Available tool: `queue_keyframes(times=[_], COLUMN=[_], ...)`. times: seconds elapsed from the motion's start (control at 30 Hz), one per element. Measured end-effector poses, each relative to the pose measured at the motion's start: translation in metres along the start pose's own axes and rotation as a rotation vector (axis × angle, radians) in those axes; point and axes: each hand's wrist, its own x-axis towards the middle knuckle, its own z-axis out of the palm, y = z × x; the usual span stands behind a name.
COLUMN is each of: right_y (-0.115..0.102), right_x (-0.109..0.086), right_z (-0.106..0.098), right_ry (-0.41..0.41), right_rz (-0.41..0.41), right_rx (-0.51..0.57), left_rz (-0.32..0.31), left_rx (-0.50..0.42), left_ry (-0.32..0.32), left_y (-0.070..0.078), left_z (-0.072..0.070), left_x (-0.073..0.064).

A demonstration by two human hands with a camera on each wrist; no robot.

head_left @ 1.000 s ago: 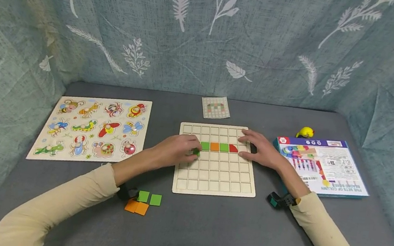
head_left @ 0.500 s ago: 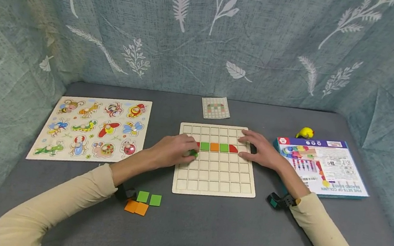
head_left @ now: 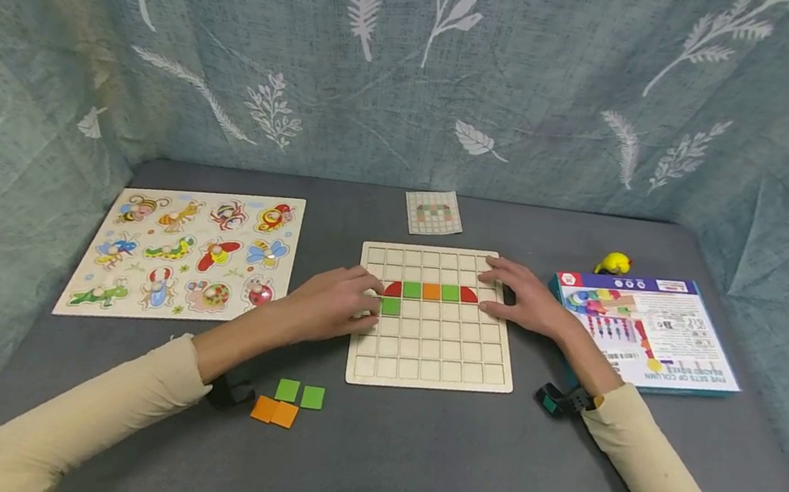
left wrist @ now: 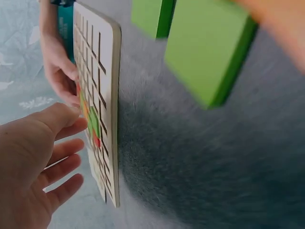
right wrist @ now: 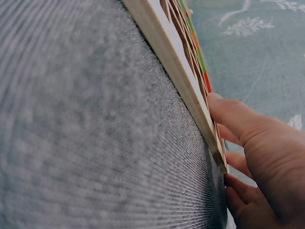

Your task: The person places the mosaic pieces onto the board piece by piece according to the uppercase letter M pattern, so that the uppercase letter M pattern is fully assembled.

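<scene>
A wooden grid board (head_left: 432,350) lies in the middle of the table. One of its rows holds a red rounded piece (head_left: 393,289), a green tile (head_left: 412,290), an orange tile (head_left: 431,291), another green and another red piece. Below the left red piece sits a lower green tile (head_left: 391,306). My left hand (head_left: 333,305) is at the board's left edge, fingertips beside that tile; the left wrist view shows its fingers extended and holding nothing. My right hand (head_left: 527,298) rests on the board's right edge, thumb and fingers spread.
Two loose green tiles (head_left: 312,398) and two overlapping orange tiles (head_left: 284,415) lie front left. An insect puzzle board (head_left: 185,250) is at left, a small pattern card (head_left: 433,214) behind the grid. At right are a bead box (head_left: 647,332) and a yellow toy (head_left: 614,264).
My left hand has let go of the green tile, now flat in a cell below the left red piece, and drawn back left. The right hand stays in place.
</scene>
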Motion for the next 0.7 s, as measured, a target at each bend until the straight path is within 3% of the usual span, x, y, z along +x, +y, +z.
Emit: queue_keyframes(times=[0.2,0.37,0.5,0.7], right_y=[0.0,0.0,-0.002,-0.003], right_x=[-0.001,-0.002,-0.001,0.002], right_z=[0.004,0.003,-0.001,-0.003], right_ry=[-0.014,-0.014,-0.001,-0.018], right_rz=[-0.008,-0.005,-0.008,0.004], right_rx=[-0.003,-0.006,-0.012,-0.013], left_rz=[-0.074,-0.146,-0.184,-0.138], left_rx=[-0.124,-0.204,-0.278,-0.355], left_ry=[0.001,-0.062,-0.138,-0.175], left_y=[0.012,0.016,0.016,0.016], left_z=[-0.004,-0.007,-0.013,-0.017], left_x=[-0.045,-0.086,-0.11,-0.135])
